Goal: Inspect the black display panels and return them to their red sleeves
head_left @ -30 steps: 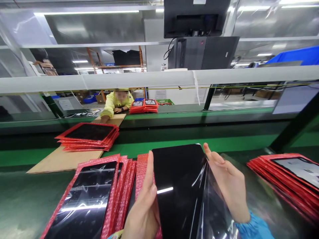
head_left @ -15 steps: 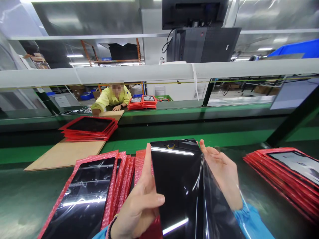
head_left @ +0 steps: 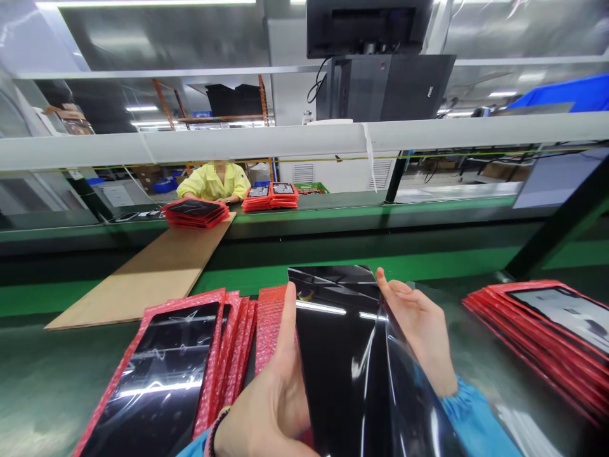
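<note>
A glossy black screen panel (head_left: 337,355) is held up in front of me, reflecting the ceiling lights. My left hand (head_left: 271,393) grips its left edge, with the index finger stretched along that side. At the panel's upper right corner, my right hand (head_left: 419,317) pinches a clear plastic film (head_left: 413,387), which hangs folded over the right side. The fingertips of that hand are partly hidden behind the film. Left of my hands lie black panels (head_left: 159,374) on red bubble-wrap sleeves (head_left: 238,355). Another red bubble-wrap sleeve (head_left: 271,320) shows behind my left hand.
Red-sleeved screens (head_left: 547,330) are stacked at the right. A wooden board (head_left: 143,273) spans the green conveyor, with a stack of red-sleeved panels (head_left: 196,212) at its far end beside a co-worker in yellow (head_left: 214,181). A slanted dark post (head_left: 556,222) stands at the right.
The red-sleeved stack on the board has moved away toward the co-worker. My panel has tilted slightly, and my left thumb has shifted down. My right hand has moved slightly left.
</note>
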The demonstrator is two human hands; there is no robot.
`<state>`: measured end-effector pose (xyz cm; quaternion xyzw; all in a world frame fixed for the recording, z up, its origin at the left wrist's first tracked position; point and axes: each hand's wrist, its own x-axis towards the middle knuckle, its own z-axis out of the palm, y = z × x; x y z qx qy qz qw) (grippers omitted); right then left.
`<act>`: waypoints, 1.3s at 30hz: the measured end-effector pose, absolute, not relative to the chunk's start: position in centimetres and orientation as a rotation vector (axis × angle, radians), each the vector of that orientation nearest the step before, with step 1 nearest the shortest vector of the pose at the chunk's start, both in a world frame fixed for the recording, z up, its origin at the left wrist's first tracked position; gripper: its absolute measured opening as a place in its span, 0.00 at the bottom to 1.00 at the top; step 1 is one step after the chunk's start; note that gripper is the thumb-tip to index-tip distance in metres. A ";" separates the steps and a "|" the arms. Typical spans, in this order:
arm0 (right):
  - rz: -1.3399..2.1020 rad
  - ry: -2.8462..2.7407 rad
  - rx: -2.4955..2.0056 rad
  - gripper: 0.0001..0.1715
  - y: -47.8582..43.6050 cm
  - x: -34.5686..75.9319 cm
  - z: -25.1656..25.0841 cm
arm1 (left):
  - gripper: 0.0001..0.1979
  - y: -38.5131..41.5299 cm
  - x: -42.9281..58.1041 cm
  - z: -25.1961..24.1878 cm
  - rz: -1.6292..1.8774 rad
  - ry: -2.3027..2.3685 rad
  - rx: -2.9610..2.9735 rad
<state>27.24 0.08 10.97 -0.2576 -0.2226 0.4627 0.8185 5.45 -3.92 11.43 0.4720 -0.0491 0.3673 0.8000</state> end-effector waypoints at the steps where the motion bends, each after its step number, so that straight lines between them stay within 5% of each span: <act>1: 1.012 -0.466 -0.563 0.11 0.0 27.2 11.1 | 0.64 -3.9 5.4 11.5 0.790 -0.106 1.010; 12: 1.050 -0.500 -0.672 0.10 -0.2 27.4 11.5 | 0.55 -3.8 5.2 12.3 0.826 -0.033 0.954; 15: 1.031 -0.559 -0.699 0.05 -0.9 27.0 11.7 | 0.43 -3.5 5.0 11.7 0.984 0.083 1.005; 19: 0.709 -0.859 -0.767 0.09 -2.7 26.0 11.8 | 0.28 -3.8 4.6 10.9 1.179 0.383 1.002; 27: 0.195 -1.175 -0.624 0.11 -4.7 25.7 11.8 | 0.45 -4.4 5.8 10.7 1.133 0.497 1.044; 32: 0.057 -1.199 -0.522 0.14 -5.4 25.5 12.0 | 0.25 -2.9 6.6 11.7 1.078 0.618 1.049; 39: -0.006 -1.209 -0.468 0.17 -5.3 25.5 12.2 | 0.13 -2.6 5.6 9.8 1.152 0.824 1.203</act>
